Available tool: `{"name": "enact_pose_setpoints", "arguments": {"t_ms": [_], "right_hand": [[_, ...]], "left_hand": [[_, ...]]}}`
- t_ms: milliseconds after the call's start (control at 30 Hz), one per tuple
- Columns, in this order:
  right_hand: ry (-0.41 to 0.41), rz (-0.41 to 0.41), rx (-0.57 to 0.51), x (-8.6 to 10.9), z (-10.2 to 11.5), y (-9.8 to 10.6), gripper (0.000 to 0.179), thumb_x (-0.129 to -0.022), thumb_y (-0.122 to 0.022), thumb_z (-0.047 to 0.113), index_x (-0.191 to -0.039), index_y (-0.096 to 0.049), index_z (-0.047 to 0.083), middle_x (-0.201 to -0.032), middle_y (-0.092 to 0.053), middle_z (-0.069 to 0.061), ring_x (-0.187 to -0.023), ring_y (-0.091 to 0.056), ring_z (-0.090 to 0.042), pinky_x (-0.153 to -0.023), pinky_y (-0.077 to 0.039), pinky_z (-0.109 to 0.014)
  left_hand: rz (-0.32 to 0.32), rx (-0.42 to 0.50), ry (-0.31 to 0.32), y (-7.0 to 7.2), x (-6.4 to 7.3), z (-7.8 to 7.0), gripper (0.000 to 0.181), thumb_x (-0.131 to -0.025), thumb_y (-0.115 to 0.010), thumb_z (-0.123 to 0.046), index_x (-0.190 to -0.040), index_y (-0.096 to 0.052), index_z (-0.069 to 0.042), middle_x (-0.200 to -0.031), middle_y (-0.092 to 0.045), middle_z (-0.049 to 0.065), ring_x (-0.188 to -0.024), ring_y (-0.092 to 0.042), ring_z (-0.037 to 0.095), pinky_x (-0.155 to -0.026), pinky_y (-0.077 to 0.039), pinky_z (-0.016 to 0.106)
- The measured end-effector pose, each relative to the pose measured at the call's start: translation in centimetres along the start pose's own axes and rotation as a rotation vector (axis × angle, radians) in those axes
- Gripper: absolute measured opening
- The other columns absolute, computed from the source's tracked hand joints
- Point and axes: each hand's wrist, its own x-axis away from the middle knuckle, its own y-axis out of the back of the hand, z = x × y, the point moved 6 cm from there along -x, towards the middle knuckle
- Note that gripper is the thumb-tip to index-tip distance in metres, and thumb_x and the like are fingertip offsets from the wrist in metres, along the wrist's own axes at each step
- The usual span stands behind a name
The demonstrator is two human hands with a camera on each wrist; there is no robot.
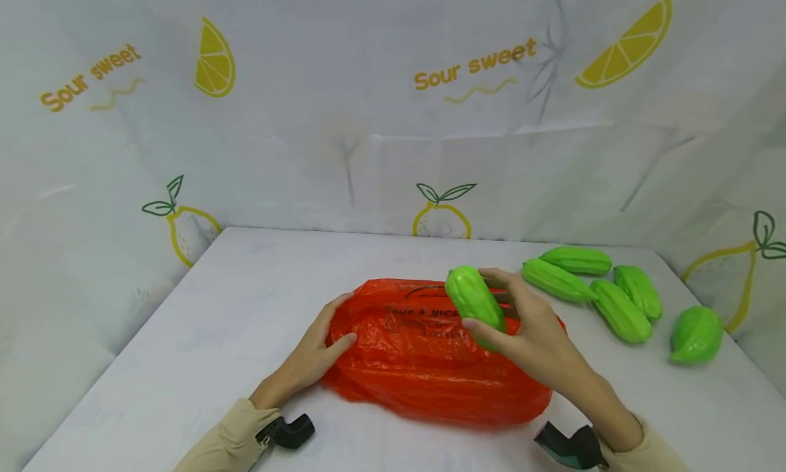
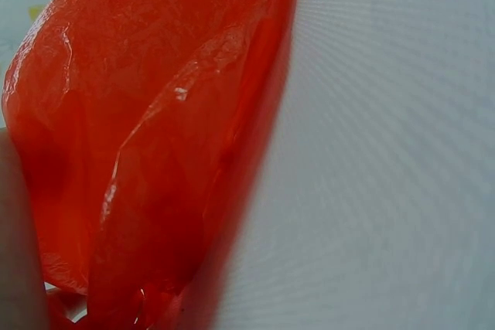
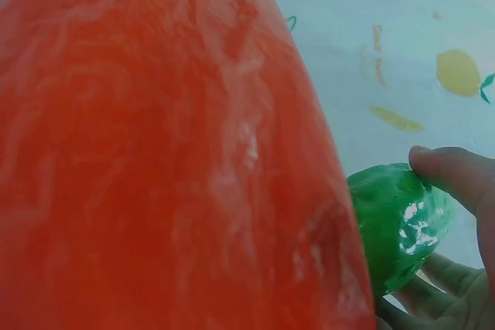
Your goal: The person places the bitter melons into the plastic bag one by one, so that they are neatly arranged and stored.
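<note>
A red plastic bag (image 1: 424,370) with dark printing lies across the middle of the table. At its left edge my left hand (image 1: 316,349) grips it, thumb on the near side. My right hand (image 1: 531,322) holds a glossy green ribbed vegetable (image 1: 471,298) between thumb and fingers. In the head view this vegetable overlaps the bag's right part. The right wrist view shows the vegetable (image 3: 398,226) beside the bag's red side (image 3: 178,144), which hides part of it. Creased red plastic (image 2: 139,129) fills much of the left wrist view, with part of a finger (image 2: 17,245) at its edge.
Several ribbed green vegetables (image 1: 620,312) lie in a group at the table's back right. Further right sits a rounder green one (image 1: 696,334) with a pointed end. A lemon-printed white cloth (image 1: 295,138) hangs behind the white table (image 1: 184,363).
</note>
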Motion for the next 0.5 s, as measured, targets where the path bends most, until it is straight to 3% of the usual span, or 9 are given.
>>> {"name": "enact_pose_setpoints", "arguments": {"t_ms": [200,500], "right_hand": [[-0.007,0.026,-0.024,-0.6,0.1,-1.3,0.066,-0.085,-0.079,0.019,-0.14,-0.045,0.008,-0.127,-0.061,-0.01,-0.105,-0.065,-0.022,-0.087,-0.059,-0.038],[-0.076,0.081,-0.084,-1.3,0.3,-3.8,0.068,-0.085,-0.079,0.024,-0.14,-0.043,0.007,-0.127,-0.061,-0.011,-0.102,-0.066,-0.022,-0.084,-0.059,-0.034]], "left_hand": [[0.002,-0.003,-0.003,0.0,-0.1,0.1,0.067,-0.096,-0.061,-0.019,-0.155,-0.029,-0.022,-0.157,-0.037,0.007,-0.144,-0.037,0.031,-0.115,-0.03,0.062],[0.0,-0.004,-0.004,-0.1,-0.1,0.1,0.067,-0.096,-0.061,-0.019,-0.155,-0.029,-0.022,-0.157,-0.037,0.008,-0.144,-0.038,0.031,-0.115,-0.03,0.062]]}}
